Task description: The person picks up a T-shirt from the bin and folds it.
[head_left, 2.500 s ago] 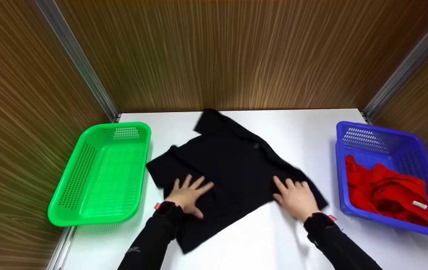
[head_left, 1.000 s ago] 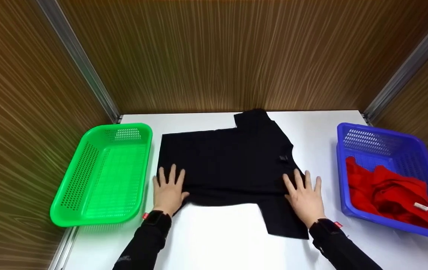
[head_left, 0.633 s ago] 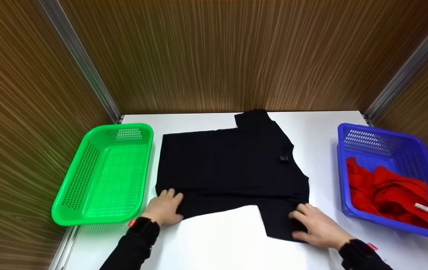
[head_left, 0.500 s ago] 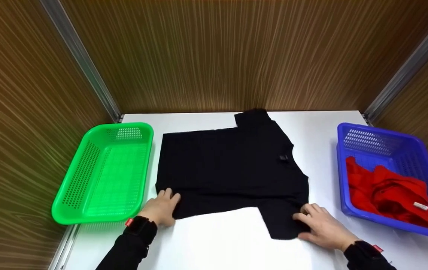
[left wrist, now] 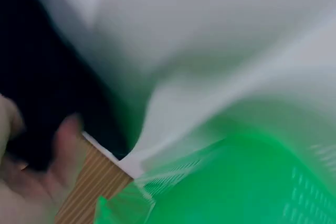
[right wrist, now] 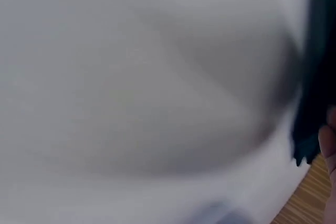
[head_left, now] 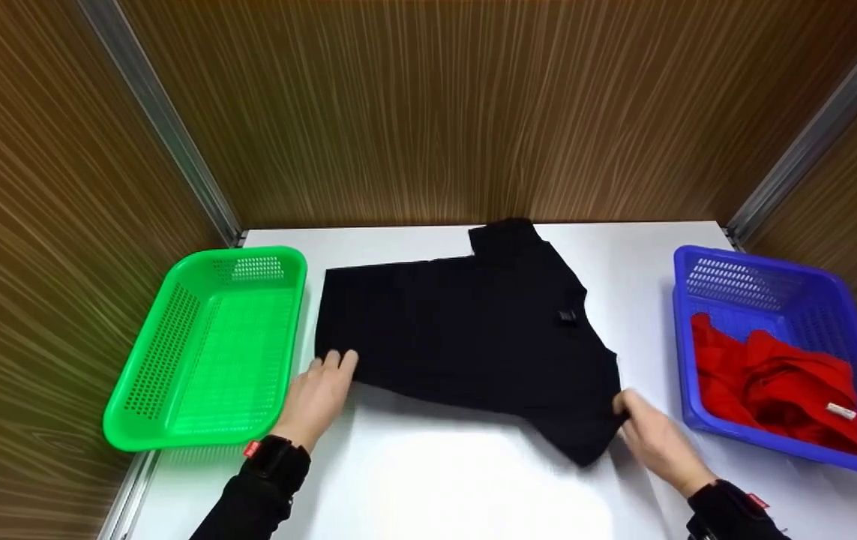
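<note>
Surface [head_left: 473, 480]: white, bearing the items below. Shirt [head_left: 458, 330]: black, mid-surface between two baskets; hem toward 9 o'clock, neck toward 3, far sleeve [head_left: 504, 241] at 1; near edge raised, shadow beneath. Blue basket [head_left: 732, 277]: at 3 o'clock. Green basket [head_left: 233, 345]: at 9 o'clock. Red cloth [head_left: 780, 382]: crumpled inside the blue basket. Left hand [head_left: 319, 394]: at 8 o'clock, grip closed on the hem corner. Right hand [head_left: 657, 442]: at 4 o'clock, grip clamped on the near sleeve [head_left: 585, 441], which droops from it. Label [head_left: 566, 318]: at the neck.

Likely faults: the drooping sleeve could double under and crease; unequal height or pace between the hands could skew the near edge; the far side, with no hand on it, could drag.

The left wrist view shows digits either side of the cloth, which the head view hides; the right wrist view, blurred, adds a ruffled cloth end beside the fingers. Only the head view includes label and red cloth.
</note>
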The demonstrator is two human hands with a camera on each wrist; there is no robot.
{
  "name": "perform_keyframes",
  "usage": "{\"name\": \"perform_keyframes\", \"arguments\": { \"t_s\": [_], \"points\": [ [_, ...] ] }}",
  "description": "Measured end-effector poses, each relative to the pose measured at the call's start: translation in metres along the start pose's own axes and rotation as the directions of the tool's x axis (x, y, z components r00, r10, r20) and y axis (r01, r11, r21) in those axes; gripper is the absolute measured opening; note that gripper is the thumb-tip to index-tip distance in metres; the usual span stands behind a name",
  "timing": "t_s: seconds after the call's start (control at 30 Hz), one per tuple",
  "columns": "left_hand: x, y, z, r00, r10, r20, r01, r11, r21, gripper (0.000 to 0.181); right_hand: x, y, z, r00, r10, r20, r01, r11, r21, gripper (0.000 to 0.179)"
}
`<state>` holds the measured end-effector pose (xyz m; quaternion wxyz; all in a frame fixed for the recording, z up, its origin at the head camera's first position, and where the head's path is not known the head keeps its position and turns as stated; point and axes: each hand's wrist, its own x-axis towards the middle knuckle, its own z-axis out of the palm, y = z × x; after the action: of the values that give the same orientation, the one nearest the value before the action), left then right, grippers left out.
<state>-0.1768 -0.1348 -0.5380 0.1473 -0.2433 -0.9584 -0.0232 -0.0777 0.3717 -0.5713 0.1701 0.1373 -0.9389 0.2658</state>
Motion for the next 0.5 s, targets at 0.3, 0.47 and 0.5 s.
{"name": "perform_keyframes", "arguments": {
  "t_s": [0.3,0.47,0.5],
  "points": [
    [-0.004,-0.002,-0.021,0.994,0.076,0.074,-0.072,0.996,-0.051,0.026,0.009,-0.005,-0.013,0.95,-0.298,-0.091,0.303,0.952,0.047,0.042],
    [-0.005,-0.005,-0.035,0.991,0.068,0.117,-0.053,0.991,-0.123,0.027,0.013,-0.013,-0.023,0.96,-0.274,-0.061,0.279,0.915,0.292,0.043],
    [-0.004,-0.006,-0.038,0.992,0.057,0.116,-0.04,0.99,-0.138,0.027,0.014,-0.015,-0.028,0.975,-0.221,-0.029,0.217,0.909,0.357,0.038]
  ]
}}
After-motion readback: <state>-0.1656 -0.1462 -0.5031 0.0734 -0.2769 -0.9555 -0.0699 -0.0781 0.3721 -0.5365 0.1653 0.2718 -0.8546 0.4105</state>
